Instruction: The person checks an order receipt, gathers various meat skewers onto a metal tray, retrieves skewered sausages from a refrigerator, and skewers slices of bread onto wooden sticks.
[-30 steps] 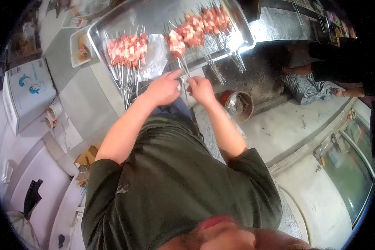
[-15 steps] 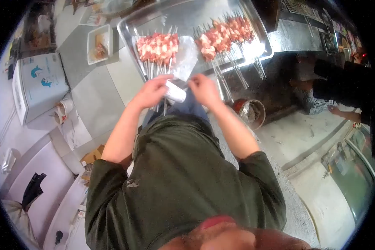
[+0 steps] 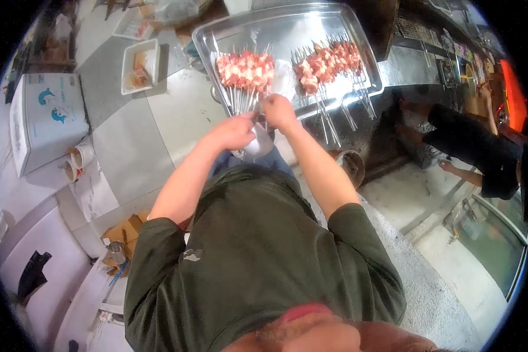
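A bundle of raw meat skewers (image 3: 246, 70) lies at the left of the metal tray (image 3: 264, 13), its thin metal sticks pointing toward me. My left hand (image 3: 236, 132) is closed at the ends of those sticks, with a piece of whitish plastic (image 3: 257, 145) hanging below it. Close beside it, my right hand (image 3: 277, 111) pinches at the same plastic; the fingertips are partly hidden. Another pale plastic sheet (image 3: 283, 77) rests on the tray right of the bundle. More meat skewers (image 3: 328, 63) lie on the tray's right side, sticks jutting past the near edge.
A white container with food (image 3: 139, 66) stands on the tiled surface at left, near a white box with blue dolphins (image 3: 50, 114). Paper cups (image 3: 79, 155) sit below it. A round bucket (image 3: 352, 167) is right of my knees. Another person (image 3: 469, 141) is at right.
My hands have come together at the stick ends, the right one moving up and left. The white plastic now hangs spread below them. The view has shifted, so the tray sits farther right.
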Demonstrator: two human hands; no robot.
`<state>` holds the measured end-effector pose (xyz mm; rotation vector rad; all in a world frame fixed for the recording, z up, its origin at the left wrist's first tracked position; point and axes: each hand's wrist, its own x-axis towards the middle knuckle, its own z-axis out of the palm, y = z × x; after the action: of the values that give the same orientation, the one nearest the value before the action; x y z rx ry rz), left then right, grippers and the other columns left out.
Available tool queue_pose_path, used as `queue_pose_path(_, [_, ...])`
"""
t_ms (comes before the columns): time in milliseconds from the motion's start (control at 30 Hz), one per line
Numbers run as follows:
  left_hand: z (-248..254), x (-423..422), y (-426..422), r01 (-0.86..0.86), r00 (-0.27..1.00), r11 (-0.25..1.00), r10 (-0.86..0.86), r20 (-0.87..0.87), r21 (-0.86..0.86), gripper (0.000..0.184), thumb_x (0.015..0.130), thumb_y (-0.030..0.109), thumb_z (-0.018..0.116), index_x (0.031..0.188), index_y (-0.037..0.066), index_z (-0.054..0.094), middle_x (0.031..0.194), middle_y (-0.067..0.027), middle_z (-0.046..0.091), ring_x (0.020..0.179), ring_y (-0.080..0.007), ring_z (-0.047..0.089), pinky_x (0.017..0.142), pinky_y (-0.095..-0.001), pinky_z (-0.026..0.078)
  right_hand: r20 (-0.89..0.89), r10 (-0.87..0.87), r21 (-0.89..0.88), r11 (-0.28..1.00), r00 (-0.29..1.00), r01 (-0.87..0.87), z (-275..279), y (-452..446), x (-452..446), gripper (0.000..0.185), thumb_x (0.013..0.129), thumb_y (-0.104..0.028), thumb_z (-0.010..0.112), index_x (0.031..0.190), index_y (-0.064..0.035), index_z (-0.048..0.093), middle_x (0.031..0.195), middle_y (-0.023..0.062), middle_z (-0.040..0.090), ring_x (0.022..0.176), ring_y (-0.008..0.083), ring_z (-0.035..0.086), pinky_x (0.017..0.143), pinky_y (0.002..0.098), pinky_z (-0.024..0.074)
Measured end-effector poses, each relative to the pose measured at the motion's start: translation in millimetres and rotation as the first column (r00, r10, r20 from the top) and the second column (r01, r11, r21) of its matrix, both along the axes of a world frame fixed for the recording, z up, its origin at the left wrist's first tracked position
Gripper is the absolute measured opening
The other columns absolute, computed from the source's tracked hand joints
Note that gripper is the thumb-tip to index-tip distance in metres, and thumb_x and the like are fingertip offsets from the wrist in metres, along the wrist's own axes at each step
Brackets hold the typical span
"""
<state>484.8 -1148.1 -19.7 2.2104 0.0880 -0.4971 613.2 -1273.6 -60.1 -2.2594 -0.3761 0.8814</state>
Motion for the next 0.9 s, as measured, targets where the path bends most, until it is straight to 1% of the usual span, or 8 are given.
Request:
queue_pose_path(200, [0, 4, -2, 0.024, 0.994, 0.999, -0.021, -0.107, 0.023, 0.03, 0.081, 0.021, 0.049, 0.082, -0.005, 0.063, 0.135, -0.0123, 0.048, 0.096, -0.0328, 0.059, 0.083, -0.0399, 0.047, 0.104, -0.177, 0.203, 0.967, 0.979, 0.154, 1, -10, -1, 0.033, 0.088, -0.025, 0.051, 0.094, 0.005, 0.063, 0.089, 0.0244, 0.065, 0.087, 0.0375, 0.063, 0.077, 0.0414, 0.0478])
queue_pose_path(333, [-6, 3, -5, 0.005, 0.998, 0.999, -0.002, -0.063, 0.046, 0.03, 0.08, 0.021, 0.049, 0.083, -0.006, 0.062, 0.135, -0.0136, 0.047, 0.098, -0.0331, 0.058, 0.086, -0.0398, 0.047, -0.157, -0.377, 0.435, 0.804, 0.913, 0.406, 1, -15, 25, 0.023, 0.088, -0.02, 0.055, 0.096, -0.0009, 0.064, 0.071, 0.0046, 0.058, 0.059, 0.0094, 0.049, 0.05, 0.0262, 0.0374])
queue_pose_path(500, [-3, 1, 0, -0.105, 0.992, 0.99, 0.111, 0.063, -0.089, 0.028, 0.081, 0.017, 0.048, 0.088, -0.006, 0.063, 0.124, -0.014, 0.057, 0.095, -0.0281, 0.061, 0.083, -0.0355, 0.048, 0.339, -0.293, 0.265, 0.942, 0.894, 0.208, 46, -43, 57, 0.032, 0.09, -0.027, 0.052, 0.102, 0.0016, 0.062, 0.077, 0.0098, 0.063, 0.065, 0.0201, 0.058, 0.06, 0.0342, 0.0463])
queue_pose_path(600, [22, -1, 7, -0.472, 0.879, 0.772, 0.377, -0.291, -0.426, 0.026, 0.083, 0.012, 0.047, 0.095, -0.004, 0.064, 0.107, -0.0091, 0.065, 0.09, -0.0187, 0.061, 0.079, -0.0295, 0.047, 0.455, -0.186, 0.087, 0.983, 0.871, 0.164, 45, -78, 62, 0.035, 0.091, -0.032, 0.051, 0.103, -0.0017, 0.063, 0.088, 0.0221, 0.066, 0.083, 0.0433, 0.062, 0.072, 0.0448, 0.0491])
queue_pose_path(667, [-3, -13, 11, -0.595, 0.798, 0.573, 0.505, -0.328, -0.565, 0.023, 0.087, 0.011, 0.05, 0.101, -0.001, 0.063, 0.094, -0.0039, 0.065, 0.085, -0.0112, 0.059, 0.078, -0.0255, 0.046, 0.346, 0.121, -0.382, 0.924, 0.93, 0.022, 9, -111, 81, 0.036, 0.091, -0.033, 0.049, 0.103, -0.0033, 0.065, 0.099, 0.0242, 0.064, 0.096, 0.0369, 0.062, 0.085, 0.0437, 0.0471])
queue_pose_path(733, [-13, -17, 19, -0.664, 0.708, 0.363, 0.587, -0.393, -0.654, 0.022, 0.089, 0.012, 0.051, 0.103, -0.001, 0.063, 0.094, -0.0043, 0.065, 0.084, -0.0113, 0.059, 0.079, -0.026, 0.045, 0.322, 0.225, -0.526, 0.85, 0.92, -0.024, 4, -119, 81, 0.037, 0.09, -0.034, 0.048, 0.106, -0.0039, 0.063, 0.105, 0.0248, 0.062, 0.1, 0.0394, 0.059, 0.086, 0.0462, 0.0467])
queue_pose_path(867, [-22, -41, 38, -0.698, 0.596, 0.173, 0.679, -0.429, -0.695, 0.023, 0.089, 0.014, 0.053, 0.104, -0.003, 0.06, 0.096, -0.0063, 0.064, 0.088, -0.0139, 0.059, 0.081, -0.028, 0.045, 0.686, 0.154, -0.285, 0.956, 0.712, 0.068, 28, -102, 45, 0.038, 0.087, -0.03, 0.056, 0.11, 0.0009, 0.057, 0.106, 0.0249, 0.059, 0.098, 0.039, 0.059, 0.083, 0.0471, 0.0474])
queue_pose_path(900, [-18, -49, 43, -0.707, 0.547, 0.11, 0.711, -0.442, -0.699, 0.022, 0.089, 0.013, 0.053, 0.103, -0.003, 0.06, 0.096, -0.0066, 0.063, 0.088, -0.0145, 0.059, 0.081, -0.0282, 0.045, 0.577, 0.032, -0.212, 0.971, 0.816, 0.111, 37, -84, 30, 0.042, 0.085, -0.031, 0.06, 0.11, 0.0036, 0.056, 0.1, 0.0229, 0.061, 0.094, 0.0369, 0.06, 0.082, 0.0451, 0.0482])
